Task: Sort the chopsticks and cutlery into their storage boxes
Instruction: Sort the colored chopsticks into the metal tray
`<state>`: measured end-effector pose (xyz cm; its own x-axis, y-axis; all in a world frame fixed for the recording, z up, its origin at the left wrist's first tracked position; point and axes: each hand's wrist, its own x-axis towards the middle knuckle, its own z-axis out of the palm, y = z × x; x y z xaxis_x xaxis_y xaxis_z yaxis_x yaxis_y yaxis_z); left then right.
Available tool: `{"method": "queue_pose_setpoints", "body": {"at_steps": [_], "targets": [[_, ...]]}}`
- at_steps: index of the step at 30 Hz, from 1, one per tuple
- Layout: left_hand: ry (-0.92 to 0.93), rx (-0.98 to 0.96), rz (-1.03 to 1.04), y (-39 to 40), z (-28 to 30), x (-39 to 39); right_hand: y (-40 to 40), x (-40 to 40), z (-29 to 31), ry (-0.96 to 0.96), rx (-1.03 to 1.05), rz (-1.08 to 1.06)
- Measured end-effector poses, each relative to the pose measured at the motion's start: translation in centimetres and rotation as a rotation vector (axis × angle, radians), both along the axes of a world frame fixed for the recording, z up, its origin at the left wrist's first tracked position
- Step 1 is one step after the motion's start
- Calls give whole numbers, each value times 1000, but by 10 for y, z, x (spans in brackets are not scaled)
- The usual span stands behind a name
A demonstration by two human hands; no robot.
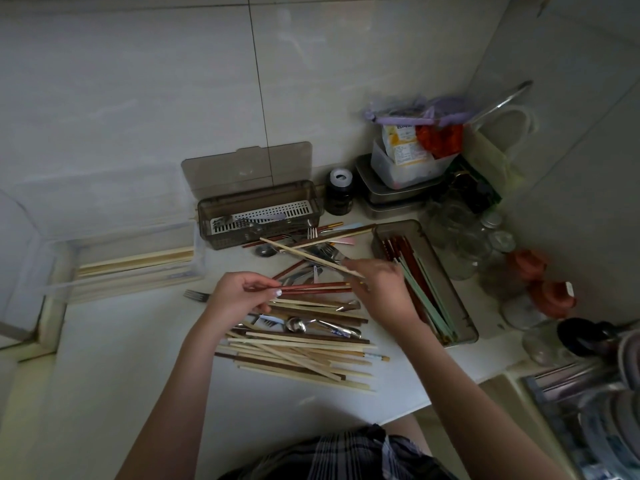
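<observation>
The left hand (239, 294) pinches reddish-brown wooden chopsticks (315, 288) lying crosswise, tips toward the right hand (375, 277), whose grip holds pale bamboo chopsticks (308, 256) just beside the smoky plastic box of red and green chopsticks (460, 306).

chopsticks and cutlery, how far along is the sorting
Partly done. Red and green chopsticks lie in the right box, some cutlery in the lidded box. The left hand holds red chopsticks, the right hand pale chopsticks. A big mixed pile remains.

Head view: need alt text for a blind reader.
A person's left hand holds reddish chopsticks and the right hand holds a pale chopstick over a mixed pile of chopsticks and cutlery on a white counter, with open storage boxes nearby.
</observation>
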<state>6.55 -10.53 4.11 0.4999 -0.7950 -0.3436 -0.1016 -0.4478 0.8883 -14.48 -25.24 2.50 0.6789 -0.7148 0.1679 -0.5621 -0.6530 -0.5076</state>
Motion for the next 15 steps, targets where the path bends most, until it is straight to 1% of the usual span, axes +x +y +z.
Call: {"method": "queue_pose_setpoints", "body": {"at_steps": [1,3,5,6,7,9,11,13,15], "targets": [[15,0,-9,-1,2,-2,2,6,0,46,-3,69],[41,-4,-12,-2,6,-5,4,12,-6,108,71,168],[54,-5,-10,-2,7,-6,6,9,-11,72,194,180],[61,-4,-4,-1,6,-7,6,5,-12,34,209,147],[69,-3,6,-1,6,-7,4,0,-12,-7,172,98],[93,-12,41,1,2,-7,-2,-14,-10,-49,-17,-27],[117,-27,102,2,-3,-6,-13,-32,-7,-95,-116,-243],[131,-39,156,2,-9,-6,-23,-49,-1,-149,-70,-506],[172,-57,197,1,-12,-9,-29,-63,-1,-103,40,-656]]}}
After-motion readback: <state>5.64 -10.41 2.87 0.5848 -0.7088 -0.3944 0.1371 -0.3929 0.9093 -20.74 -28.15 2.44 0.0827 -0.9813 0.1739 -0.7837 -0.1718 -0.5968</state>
